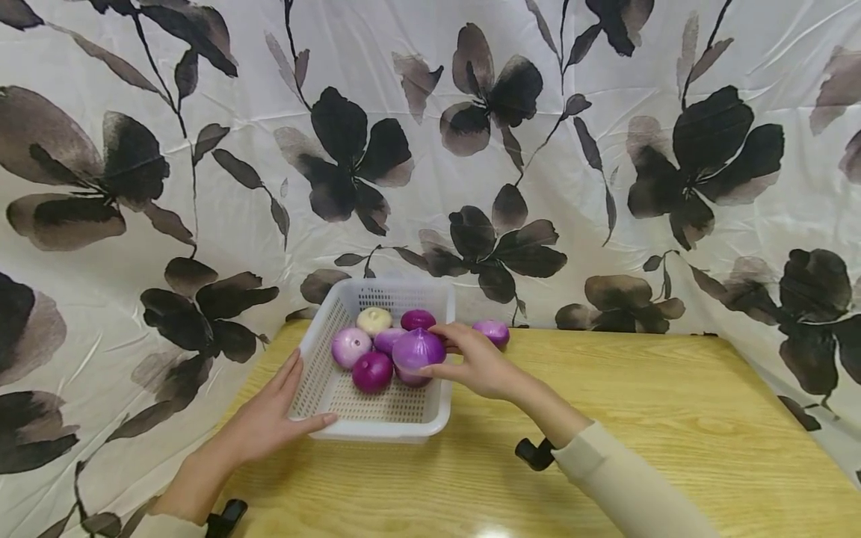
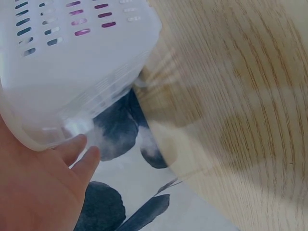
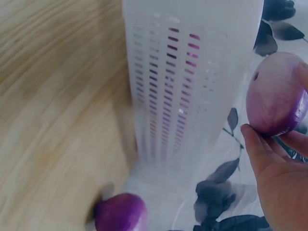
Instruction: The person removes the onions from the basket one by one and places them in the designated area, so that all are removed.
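Observation:
A white plastic basket (image 1: 377, 429) with slotted walls stands on the table, holding several purple onions (image 1: 372, 372) and a pale yellowish onion (image 1: 374, 320). My left hand (image 1: 265, 422) holds its front left corner, the thumb over the front rim and the fingers along the outer left side. Above the basket's right part, my right hand (image 1: 487, 366) grips a purple onion (image 1: 418, 350) between thumb and fingers. In the right wrist view that onion (image 3: 275, 94) is beside the slotted basket wall (image 3: 216, 91). The held onion partly hides others beneath it.
Another purple onion (image 1: 492, 333) lies on the table just right of the basket, near the back edge. The wood-grain table (image 1: 605, 418) extends to the right. A white cloth with dark flowers (image 1: 417, 149) hangs behind and to the sides.

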### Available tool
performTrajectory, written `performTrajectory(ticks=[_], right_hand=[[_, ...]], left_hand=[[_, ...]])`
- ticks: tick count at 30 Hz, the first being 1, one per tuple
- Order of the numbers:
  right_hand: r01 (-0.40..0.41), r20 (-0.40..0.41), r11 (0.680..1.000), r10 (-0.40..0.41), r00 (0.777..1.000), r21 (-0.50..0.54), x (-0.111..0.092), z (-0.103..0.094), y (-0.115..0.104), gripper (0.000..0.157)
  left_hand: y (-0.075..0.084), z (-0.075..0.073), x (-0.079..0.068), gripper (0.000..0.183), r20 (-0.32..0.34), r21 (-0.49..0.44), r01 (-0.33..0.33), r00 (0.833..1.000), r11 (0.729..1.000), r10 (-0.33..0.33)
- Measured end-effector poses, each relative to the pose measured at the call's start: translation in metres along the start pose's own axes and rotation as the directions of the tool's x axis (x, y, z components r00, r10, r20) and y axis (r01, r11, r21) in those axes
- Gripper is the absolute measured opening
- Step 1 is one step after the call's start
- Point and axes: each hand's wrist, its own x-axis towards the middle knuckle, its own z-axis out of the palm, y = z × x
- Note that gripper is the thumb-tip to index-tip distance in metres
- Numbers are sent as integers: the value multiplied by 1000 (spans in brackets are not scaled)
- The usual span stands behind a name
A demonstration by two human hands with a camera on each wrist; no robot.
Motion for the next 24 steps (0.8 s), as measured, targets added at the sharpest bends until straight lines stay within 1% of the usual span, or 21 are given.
performTrajectory(ticks=[3,7,14,18,24], right_hand=[[12,-16,1000,-13,1000,-11,-4,-4,2,67],[16,-19,1000,-16,1000,-12,-9,-9,5,66],[17,-19,1000,-18,1000,-7,-15,-16,16,61],[12,-17,1000,-12,1000,1,-20,-20,21,62],[8,-21,1000,-9,1000,-14,-24,-26,28,63]], left_hand=[[0,0,0,123,2,0,2,1000,1000,-2],[0,-1,0,123,7,4,6,1000,1000,-6],[0,-1,0,123,-4,6,0,1000,1000,0],[-1,-1,0,123,-2,2,0,1000,1000,0],[-1,-1,1,123,6,4,2,1000,1000,-3]])
